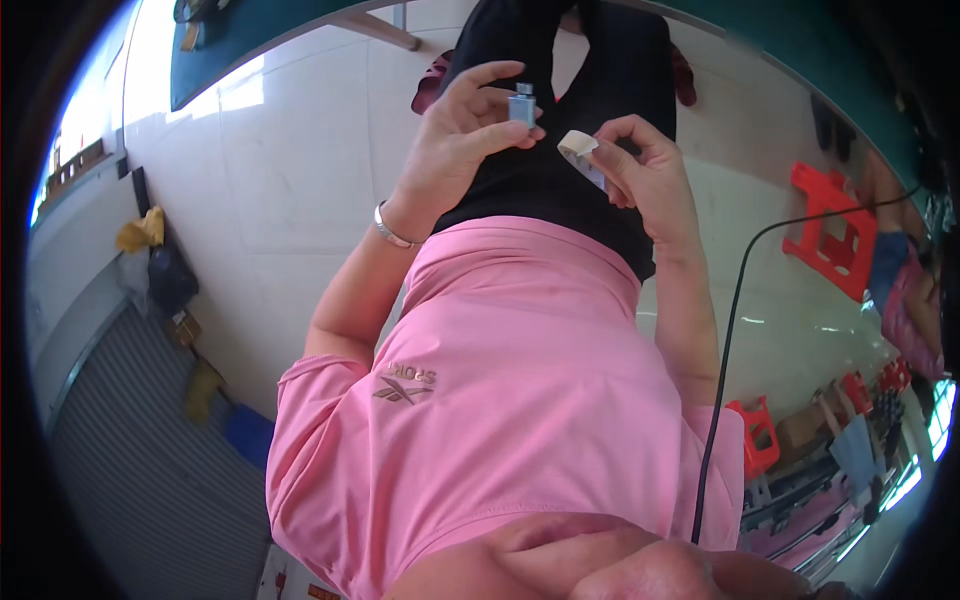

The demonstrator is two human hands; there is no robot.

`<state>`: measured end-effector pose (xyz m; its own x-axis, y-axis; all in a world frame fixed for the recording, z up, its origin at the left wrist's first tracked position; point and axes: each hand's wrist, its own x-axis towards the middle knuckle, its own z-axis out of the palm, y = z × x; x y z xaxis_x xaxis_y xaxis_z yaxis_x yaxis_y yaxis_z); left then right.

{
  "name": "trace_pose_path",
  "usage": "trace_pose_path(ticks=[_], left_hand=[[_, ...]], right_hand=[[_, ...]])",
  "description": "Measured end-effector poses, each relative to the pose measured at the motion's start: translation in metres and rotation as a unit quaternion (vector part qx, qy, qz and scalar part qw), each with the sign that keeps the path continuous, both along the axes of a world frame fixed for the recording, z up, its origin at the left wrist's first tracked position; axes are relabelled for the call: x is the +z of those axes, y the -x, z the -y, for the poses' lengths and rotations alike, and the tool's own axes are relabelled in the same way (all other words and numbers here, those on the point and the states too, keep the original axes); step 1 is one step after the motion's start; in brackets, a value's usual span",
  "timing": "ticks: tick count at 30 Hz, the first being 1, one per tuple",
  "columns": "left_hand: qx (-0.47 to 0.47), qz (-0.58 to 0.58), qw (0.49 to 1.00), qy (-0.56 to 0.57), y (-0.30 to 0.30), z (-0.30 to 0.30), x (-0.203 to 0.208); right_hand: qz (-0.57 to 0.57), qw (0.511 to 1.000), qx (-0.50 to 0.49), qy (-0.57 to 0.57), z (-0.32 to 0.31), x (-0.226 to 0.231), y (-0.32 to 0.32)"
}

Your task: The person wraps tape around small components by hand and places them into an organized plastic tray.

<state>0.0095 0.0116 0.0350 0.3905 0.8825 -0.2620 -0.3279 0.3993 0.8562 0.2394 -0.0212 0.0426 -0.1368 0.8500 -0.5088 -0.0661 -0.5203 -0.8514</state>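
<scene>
A small blue bottle (522, 110) with a narrow dark neck stands roughly upright in the fingers of my left hand (468, 122). The thumb presses against its near side, while the forefinger stretches out above it. To the right, my right hand (645, 172) is closed on a small cream roll of tape (577, 145), pinched between thumb and forefinger. A short pale end sticks out from the roll beside the thumb. Bottle and roll are apart, both held up over my dark trousers (500, 180). The right hand's lower fingers are partly hidden.
The edge of a green table (260, 50) runs along the top. A black cable (738, 290) curves down the right side. Red plastic stools (828, 235) stand at the right, near another person (905, 300). Bags (172, 280) hang beside the grey corrugated shutter (150, 430) at left.
</scene>
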Motion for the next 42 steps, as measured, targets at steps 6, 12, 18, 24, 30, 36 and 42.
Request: trace_pose_path(ticks=[6, 12, 18, 24, 30, 36, 42], left_hand=[[-0.018, -0.040, 0.999, 0.024, -0.001, 0.009, -0.008], [-0.036, -0.052, 0.997, 0.033, 0.000, 0.004, -0.001], [-0.066, -0.110, 0.991, 0.027, 0.000, 0.000, -0.004], [-0.052, -0.105, 0.993, 0.026, -0.008, 0.007, -0.003], [-0.027, -0.087, 0.995, 0.040, -0.016, 0.013, -0.004], [-0.021, -0.080, 0.996, 0.030, -0.020, 0.016, -0.004], [-0.026, -0.083, 0.996, 0.026, -0.020, 0.017, -0.005]], right_hand=[[0.021, 0.999, 0.032, 0.015, -0.006, 0.003, 0.013], [0.096, 0.992, 0.075, 0.025, -0.020, 0.017, 0.020], [0.144, 0.985, 0.092, 0.010, -0.028, 0.021, 0.021], [0.170, 0.981, 0.094, -0.004, -0.024, 0.020, 0.019], [0.180, 0.980, 0.086, -0.006, -0.020, 0.021, 0.017], [0.192, 0.978, 0.083, -0.018, -0.018, 0.023, 0.017], [0.210, 0.973, 0.096, -0.024, -0.018, 0.026, 0.017]])
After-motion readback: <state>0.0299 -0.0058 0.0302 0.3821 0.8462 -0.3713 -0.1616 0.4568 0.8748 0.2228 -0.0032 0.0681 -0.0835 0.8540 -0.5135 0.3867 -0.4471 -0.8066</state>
